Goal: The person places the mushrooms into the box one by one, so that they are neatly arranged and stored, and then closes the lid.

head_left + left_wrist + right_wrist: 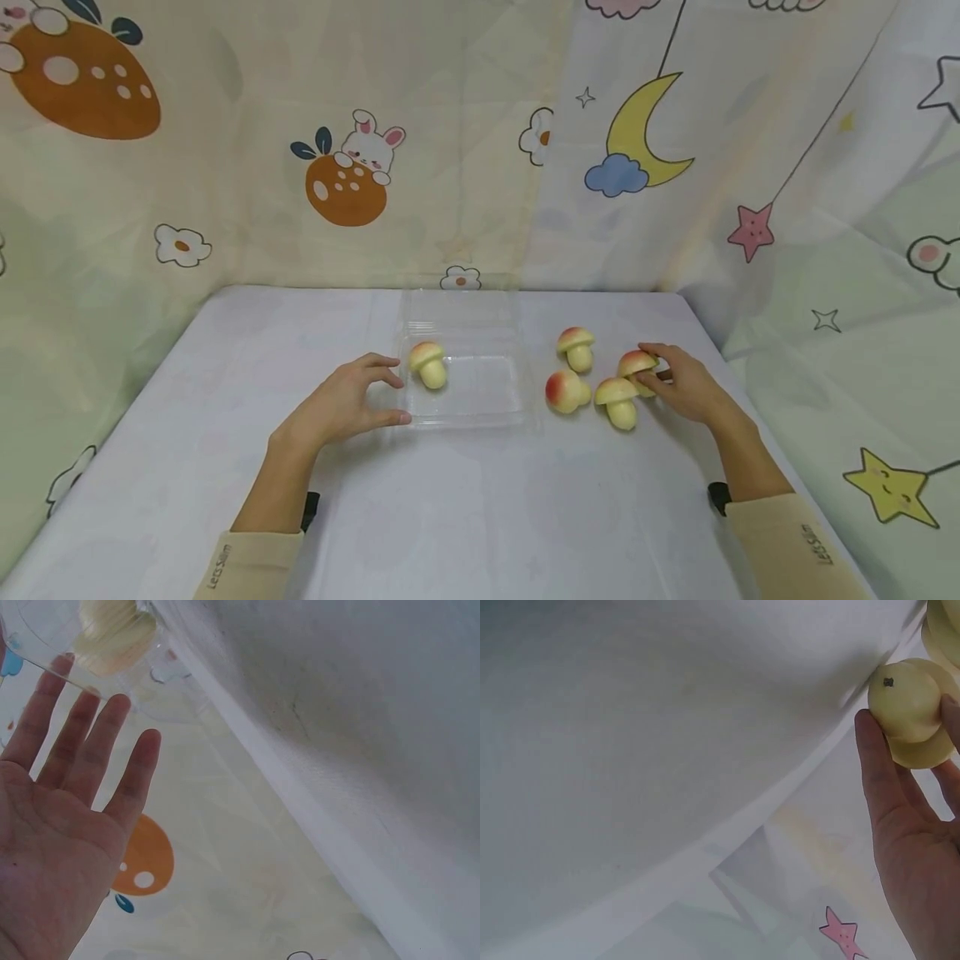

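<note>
Dark spot [888, 682] on pinched mushroom [904, 709], only in right wrist view

- Looks like thin, clear plastic on the container [483, 385], glossy and see-through, finely ridged at the edge.
- Appears smooth on the mushroom-shaped pieces [577, 346], with a soft, satiny sheen from top to base; cannot tell whether foam, plastic or something else.
- Seems to be white cloth on the table covering [480, 517], matt and faintly rumpled.
- Looks like thin printed fabric in the backdrop [465, 192], matt, with soft creases.
- Reads as matt cloth on the beige sleeves [255, 575].
</note>
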Demonstrator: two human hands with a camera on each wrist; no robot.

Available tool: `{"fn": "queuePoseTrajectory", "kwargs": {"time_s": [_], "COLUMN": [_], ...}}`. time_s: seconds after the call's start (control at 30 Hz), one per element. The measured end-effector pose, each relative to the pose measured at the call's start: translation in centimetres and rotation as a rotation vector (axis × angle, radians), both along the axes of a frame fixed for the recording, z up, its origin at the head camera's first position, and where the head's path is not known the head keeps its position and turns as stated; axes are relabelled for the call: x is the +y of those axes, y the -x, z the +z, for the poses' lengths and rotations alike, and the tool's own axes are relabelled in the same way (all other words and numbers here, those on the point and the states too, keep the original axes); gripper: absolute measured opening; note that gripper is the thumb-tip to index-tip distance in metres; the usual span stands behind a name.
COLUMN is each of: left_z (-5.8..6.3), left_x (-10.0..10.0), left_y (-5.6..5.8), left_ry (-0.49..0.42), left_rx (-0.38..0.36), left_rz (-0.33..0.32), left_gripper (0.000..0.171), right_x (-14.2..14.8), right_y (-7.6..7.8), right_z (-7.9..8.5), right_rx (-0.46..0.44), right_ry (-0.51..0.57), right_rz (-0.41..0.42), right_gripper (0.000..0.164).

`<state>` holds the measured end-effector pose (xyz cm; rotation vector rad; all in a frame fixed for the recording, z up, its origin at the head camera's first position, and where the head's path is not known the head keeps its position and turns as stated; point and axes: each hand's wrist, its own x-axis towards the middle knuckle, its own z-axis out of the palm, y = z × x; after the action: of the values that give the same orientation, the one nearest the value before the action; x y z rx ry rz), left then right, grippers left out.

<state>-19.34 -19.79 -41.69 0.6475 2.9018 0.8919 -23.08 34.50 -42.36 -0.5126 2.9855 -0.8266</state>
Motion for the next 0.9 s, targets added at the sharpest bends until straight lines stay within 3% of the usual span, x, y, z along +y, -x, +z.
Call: {"fn": "queuePoseTrajectory", "kwargs": {"time_s": [0.4, 0.9], "left_z": [0.4, 0.3], "left_x": [0.0, 0.1], "left_y": [0.1, 0.0], "left_ry": [0.002, 0.002], "left_rx": [0.0, -0.012], "left_rz": [0.002, 0.0], "left_gripper": [0.051, 0.052], "right_x": [0.1, -0.7], "right_y": [0.1, 0.3], "right_z": [0.5, 1.5], "right_rx": [0.087, 0.113], "right_ry": [0.034, 0.095], "right_rz": [-0.01, -0.024], "right_gripper": [0.055, 0.059]}}
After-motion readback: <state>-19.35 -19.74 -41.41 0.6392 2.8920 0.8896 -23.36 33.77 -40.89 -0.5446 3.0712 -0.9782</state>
